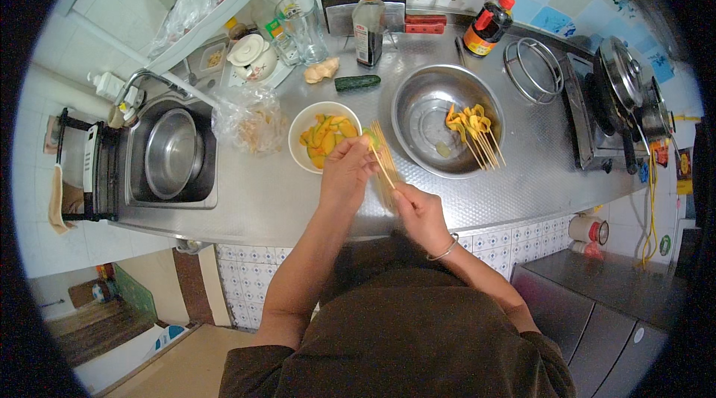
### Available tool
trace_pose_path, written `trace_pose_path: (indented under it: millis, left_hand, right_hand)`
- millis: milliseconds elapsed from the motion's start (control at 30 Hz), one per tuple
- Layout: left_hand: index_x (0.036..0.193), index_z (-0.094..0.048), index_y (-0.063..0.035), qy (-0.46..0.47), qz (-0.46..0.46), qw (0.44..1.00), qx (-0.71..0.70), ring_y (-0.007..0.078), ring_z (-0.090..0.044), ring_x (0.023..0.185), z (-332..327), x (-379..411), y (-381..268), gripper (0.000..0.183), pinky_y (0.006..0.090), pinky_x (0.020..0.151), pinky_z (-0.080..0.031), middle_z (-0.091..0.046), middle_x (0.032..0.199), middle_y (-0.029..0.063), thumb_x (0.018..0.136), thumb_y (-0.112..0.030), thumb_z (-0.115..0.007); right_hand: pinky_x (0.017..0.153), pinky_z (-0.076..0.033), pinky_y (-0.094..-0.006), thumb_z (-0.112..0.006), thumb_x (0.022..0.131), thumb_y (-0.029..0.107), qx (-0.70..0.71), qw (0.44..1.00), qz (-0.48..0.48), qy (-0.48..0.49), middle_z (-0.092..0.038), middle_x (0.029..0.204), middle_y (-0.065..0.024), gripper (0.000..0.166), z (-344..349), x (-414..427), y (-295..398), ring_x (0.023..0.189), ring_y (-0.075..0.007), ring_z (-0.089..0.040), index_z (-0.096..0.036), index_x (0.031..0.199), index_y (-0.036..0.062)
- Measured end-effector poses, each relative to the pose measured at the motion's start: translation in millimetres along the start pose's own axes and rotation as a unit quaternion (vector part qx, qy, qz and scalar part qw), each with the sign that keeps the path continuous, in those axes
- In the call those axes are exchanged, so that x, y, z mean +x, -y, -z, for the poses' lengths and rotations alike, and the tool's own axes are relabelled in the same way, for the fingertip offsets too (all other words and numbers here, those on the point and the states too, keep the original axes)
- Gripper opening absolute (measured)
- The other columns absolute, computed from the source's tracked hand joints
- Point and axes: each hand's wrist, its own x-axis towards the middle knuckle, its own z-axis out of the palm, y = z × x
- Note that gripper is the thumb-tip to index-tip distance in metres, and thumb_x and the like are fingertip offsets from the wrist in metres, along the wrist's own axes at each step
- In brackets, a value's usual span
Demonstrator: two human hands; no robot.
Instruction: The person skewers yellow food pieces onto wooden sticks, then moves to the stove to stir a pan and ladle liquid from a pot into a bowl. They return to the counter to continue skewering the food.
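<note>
My left hand [351,166] pinches a thin yellow-green vegetable slice [370,140], partly hidden by the fingers. My right hand [418,213] grips the lower part of a wooden skewer [382,165], whose upper end meets the slice. Beneath both hands a bundle of wooden skewers [385,188] lies on the steel counter. Just left of it, a white bowl [292,143] holds yellow-orange slices with green edges [324,138]. To the right is a large steel basin [411,141]; threaded skewers of folded slices [472,121] rest in it, their bare sticks over its near rim.
A cucumber piece [358,83], ginger [321,70], a sauce bottle [368,29] and a glass mug [302,29] stand or lie behind. A plastic bag [257,124] sits left, beside the sink [210,174]. A cleaver [386,15], soy sauce bottle [488,29], ring stand [534,71] and stove [587,118] lie beyond.
</note>
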Motion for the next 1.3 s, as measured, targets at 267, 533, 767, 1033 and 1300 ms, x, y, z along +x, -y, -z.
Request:
trace_pose_path:
  millis: [267, 533, 767, 1033, 1300]
  left_hand:
    - [0.084, -0.055, -0.0049, -0.014, 0.004, 1.000, 0.026, 0.0178, -0.059, 0.071, 1, 2, 4, 0.008, 0.0297, 0.064, -0.048, -0.058, 0.076, 0.0057, 0.082, -0.013, -0.054]
    - [0.096, -0.051, -0.0058, -0.022, 0.051, 0.998, -0.024, 0.0218, -0.058, 0.078, 5, 10, 5, 0.020, 0.0326, 0.070, -0.048, -0.057, 0.085, 0.0065, 0.082, -0.019, -0.053]
    - [0.109, -0.047, -0.0040, -0.003, -0.005, 1.000, -0.007, 0.0238, -0.058, 0.081, -8, 7, -3, 0.029, 0.0356, 0.070, -0.049, -0.056, 0.091, 0.0081, 0.082, -0.013, -0.052]
    - [0.101, -0.051, 0.0004, -0.007, -0.019, 0.998, 0.060, 0.0234, -0.059, 0.080, -5, 7, -2, 0.020, 0.0320, 0.069, -0.051, -0.057, 0.092, 0.0163, 0.083, -0.007, -0.050]
    - [0.094, -0.053, 0.0005, -0.046, 0.001, 0.998, 0.045, 0.0240, -0.060, 0.078, -6, 4, 1, 0.015, 0.0338, 0.068, -0.051, -0.057, 0.090, 0.0151, 0.081, -0.005, -0.051]
  right_hand:
    - [0.045, -0.036, -0.0185, -0.048, 0.086, 0.015, 0.131, 0.981, -0.139, 0.046, -0.048, 0.053, 0.0021, 0.019, -3, -3, 2, 0.046, -0.0043, -0.042, -0.060, 0.093, 0.0020]
    - [0.047, -0.034, -0.0171, -0.049, 0.085, 0.014, 0.154, 0.975, -0.152, 0.046, -0.048, 0.055, 0.0025, 0.019, 10, 5, -2, 0.049, -0.0032, -0.041, -0.060, 0.093, 0.0009]
    - [0.047, -0.033, -0.0169, -0.050, 0.085, 0.015, 0.176, 0.971, -0.155, 0.044, -0.048, 0.056, 0.0031, 0.020, 12, 6, -4, 0.050, -0.0028, -0.041, -0.059, 0.095, 0.0005]
    - [0.047, -0.038, -0.0186, -0.050, 0.085, 0.014, 0.128, 0.983, -0.124, 0.043, -0.052, 0.057, -0.0004, 0.018, 12, 6, -2, 0.050, -0.0043, -0.047, -0.059, 0.092, 0.0003]
    - [0.048, -0.037, -0.0187, -0.049, 0.085, 0.013, 0.107, 0.986, -0.115, 0.047, -0.050, 0.056, -0.0002, 0.019, 8, 9, 4, 0.051, -0.0042, -0.045, -0.058, 0.094, 0.0000]
